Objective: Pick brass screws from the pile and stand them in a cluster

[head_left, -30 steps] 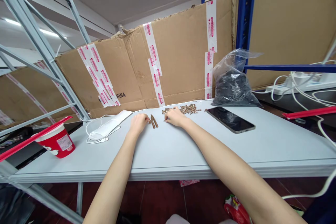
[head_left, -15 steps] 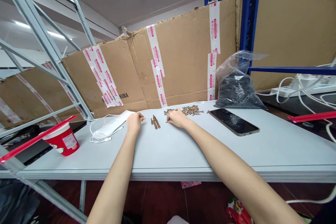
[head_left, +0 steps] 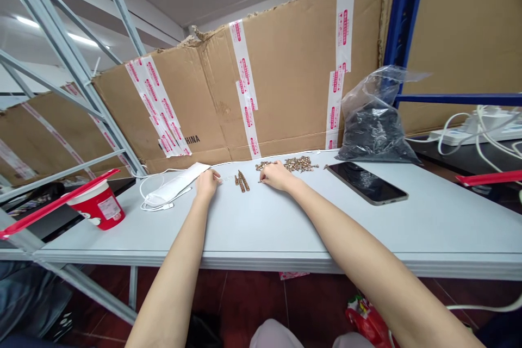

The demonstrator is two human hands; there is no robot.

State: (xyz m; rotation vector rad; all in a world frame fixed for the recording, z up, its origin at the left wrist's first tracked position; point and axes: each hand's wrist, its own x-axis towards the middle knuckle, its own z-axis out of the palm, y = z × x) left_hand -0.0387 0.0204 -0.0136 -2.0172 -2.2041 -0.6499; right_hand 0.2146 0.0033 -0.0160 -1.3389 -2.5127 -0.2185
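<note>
My right hand (head_left: 277,176) is closed in a pinch at the left end of a loose pile of small brass-coloured metal pieces (head_left: 299,164). A small dark tip of one piece shows at its fingertips. To the left of that hand lie similar pieces in short neat rows (head_left: 243,181), side by side on the table. My left hand (head_left: 207,182) rests left of these rows with its fingers bent together; what they hold, if anything, is too small to make out. Faint clear bits (head_left: 225,178) lie just beside its fingertips.
A white power strip with cables (head_left: 171,190) lies left of my left hand. A red paper cup (head_left: 104,206) stands farther left. At right are a phone (head_left: 367,182) and a clear bag of black pieces (head_left: 375,130). A cardboard wall (head_left: 293,81) closes off the back.
The view has tilted down a little, so the table sits slightly higher in the picture. Both hands stay nearly in place, with only small finger movements.
</note>
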